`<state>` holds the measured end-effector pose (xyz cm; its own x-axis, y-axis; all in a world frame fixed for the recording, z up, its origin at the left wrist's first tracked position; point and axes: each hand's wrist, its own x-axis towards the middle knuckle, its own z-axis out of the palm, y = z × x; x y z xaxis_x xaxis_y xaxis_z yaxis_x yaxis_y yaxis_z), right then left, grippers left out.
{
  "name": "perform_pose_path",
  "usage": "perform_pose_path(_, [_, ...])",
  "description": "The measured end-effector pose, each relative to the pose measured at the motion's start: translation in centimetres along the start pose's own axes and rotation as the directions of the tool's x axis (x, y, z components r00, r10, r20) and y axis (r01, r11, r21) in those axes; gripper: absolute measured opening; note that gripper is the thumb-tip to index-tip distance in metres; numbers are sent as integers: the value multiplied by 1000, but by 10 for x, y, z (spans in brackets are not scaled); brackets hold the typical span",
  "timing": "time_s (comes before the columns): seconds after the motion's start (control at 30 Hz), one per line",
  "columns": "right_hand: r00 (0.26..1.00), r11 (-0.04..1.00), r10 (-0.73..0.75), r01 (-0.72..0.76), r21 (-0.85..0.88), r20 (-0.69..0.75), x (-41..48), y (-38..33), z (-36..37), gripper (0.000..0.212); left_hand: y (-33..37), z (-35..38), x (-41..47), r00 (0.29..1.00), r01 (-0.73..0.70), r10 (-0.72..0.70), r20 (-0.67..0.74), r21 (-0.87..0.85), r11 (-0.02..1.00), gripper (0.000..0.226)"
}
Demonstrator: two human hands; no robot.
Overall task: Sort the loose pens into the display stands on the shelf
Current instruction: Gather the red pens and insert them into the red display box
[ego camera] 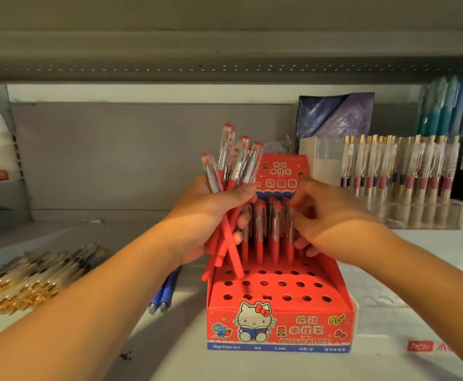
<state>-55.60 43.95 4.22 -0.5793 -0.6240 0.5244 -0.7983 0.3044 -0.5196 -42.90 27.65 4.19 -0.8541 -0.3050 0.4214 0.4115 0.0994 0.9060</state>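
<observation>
Left hand [211,215] grips a fistful of red pens [233,160] above the red display stand [279,325]. Right hand [326,215] pinches a single pen [290,232], seating it in the back row. Next up, likely: draw another from the bundle and aim for an open hole.

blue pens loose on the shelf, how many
2: left blue pen and right blue pen lie side by side on the shelf, just left of the red display stand; the left forearm may hide others.

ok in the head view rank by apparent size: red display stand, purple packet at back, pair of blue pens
red display stand, largest
purple packet, farther back so its true size is unsure
blue pens, smallest, only partly in view
</observation>
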Motion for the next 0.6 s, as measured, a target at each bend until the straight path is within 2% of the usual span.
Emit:
perform_pose_path(0.1, [1000,998,25,-25,55,2,-2,-3,0,15,1,-1,0,1000,13,-13,24,27,1000,16])
perform_pose_path(0.2, [990,994,-54,65,84,-127,-4,-11,-1,13,4,1,-1,1000,5,-6,26,67,998,18])
perform_pose_path(0.27, [982,937,-50,110,332,-183,-5,-20,-1,19,5,5,-2,1000,8,-11,24,101,995,18])
perform_pose_path(0.33, [984,789,-26,128,600,-176,-6,-28,0,23,7,10,-4,999,22,-28,45,145,989,15])
perform_pose_path(0.37, [985,745,-29,136,653,-172,-8,-31,0,26,7,12,-6,997,27,-40,72,168,985,15])
perform_pose_path(0.47, [986,722,-12,123,681,-166,-9,-31,2,29,7,17,-9,983,54,-96,158,250,967,31])
perform_pose_path(0.6, [993,665,41,53,745,-107,-8,-26,1,25,6,19,-12,975,119,-157,157,231,966,16])
